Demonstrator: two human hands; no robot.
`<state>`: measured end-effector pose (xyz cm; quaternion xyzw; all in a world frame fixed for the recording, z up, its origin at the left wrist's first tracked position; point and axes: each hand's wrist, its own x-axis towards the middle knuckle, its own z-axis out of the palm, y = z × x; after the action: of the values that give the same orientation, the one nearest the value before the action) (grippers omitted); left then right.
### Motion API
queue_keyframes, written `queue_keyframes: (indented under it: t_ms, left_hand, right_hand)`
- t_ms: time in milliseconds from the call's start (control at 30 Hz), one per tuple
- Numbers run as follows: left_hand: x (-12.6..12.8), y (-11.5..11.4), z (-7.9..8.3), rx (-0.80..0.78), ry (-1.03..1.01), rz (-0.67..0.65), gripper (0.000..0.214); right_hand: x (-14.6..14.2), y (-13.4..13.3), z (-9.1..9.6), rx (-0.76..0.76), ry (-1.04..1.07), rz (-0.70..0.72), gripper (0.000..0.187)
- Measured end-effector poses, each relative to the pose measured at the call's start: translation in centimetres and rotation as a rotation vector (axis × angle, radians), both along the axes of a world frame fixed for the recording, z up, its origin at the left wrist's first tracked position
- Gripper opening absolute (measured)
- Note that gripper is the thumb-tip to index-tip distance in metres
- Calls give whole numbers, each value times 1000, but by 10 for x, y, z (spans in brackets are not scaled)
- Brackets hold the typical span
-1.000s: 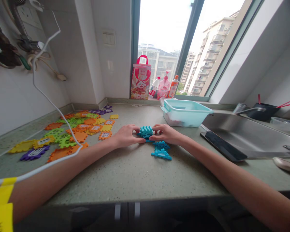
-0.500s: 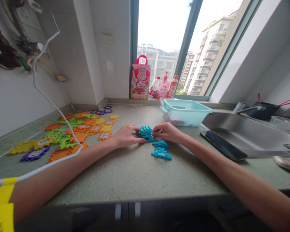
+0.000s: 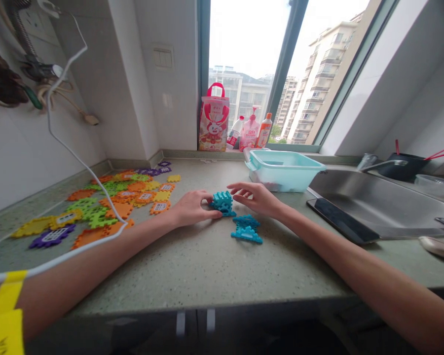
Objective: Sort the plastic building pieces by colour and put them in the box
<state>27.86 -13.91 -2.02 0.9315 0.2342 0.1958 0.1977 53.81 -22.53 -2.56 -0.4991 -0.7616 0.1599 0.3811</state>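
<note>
A small block of joined teal interlocking tiles (image 3: 222, 201) stands on the counter in the middle of the head view. My left hand (image 3: 192, 208) grips its left side between thumb and fingers. Just to the right of it is my right hand (image 3: 257, 198), its fingers stretched out and apart, holding nothing; whether a fingertip touches the block I cannot tell. In front of the block, slightly right, lie a few loose teal tiles (image 3: 247, 235).
Orange, green, yellow and purple tiles (image 3: 120, 210) spread over the left of the counter. A light-blue basin (image 3: 286, 170) stands behind my right hand. A black phone (image 3: 338, 223) lies by the steel sink (image 3: 379, 204). A white cable (image 3: 74, 153) hangs at left.
My right hand has loosened its pinch at the block's right side, and its fingers have spread. The left hand keeps its hold.
</note>
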Motion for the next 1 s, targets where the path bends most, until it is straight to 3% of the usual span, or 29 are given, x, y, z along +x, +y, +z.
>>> queue_keyframes:
  t_ms: [167, 300, 500, 667, 767, 867, 1000]
  left_hand:
    - [0, 2, -2, 40, 0, -1, 40]
    - [2, 3, -2, 22, 35, 60, 41]
    - [-1, 12, -1, 49, 65, 148, 42]
    - [-11, 28, -1, 31, 85, 240, 45]
    - [-14, 33, -3, 19, 63, 252, 47]
    - [-14, 33, -5, 16, 48, 243, 48]
    - [-14, 30, -3, 14, 52, 213, 45]
  right_hand:
    - [5, -3, 2, -144, -35, 50, 53]
    - [-2, -1, 2, -147, -98, 71, 49]
    - [0, 4, 2, -204, -58, 20, 68]
    - [9, -25, 38, -443, -182, 114, 74]
    - [4, -50, 58, -597, -362, 84, 92]
    - [-7, -59, 59, -520, -455, 53, 79]
    - [-9, -46, 43, -382, -461, 12, 53]
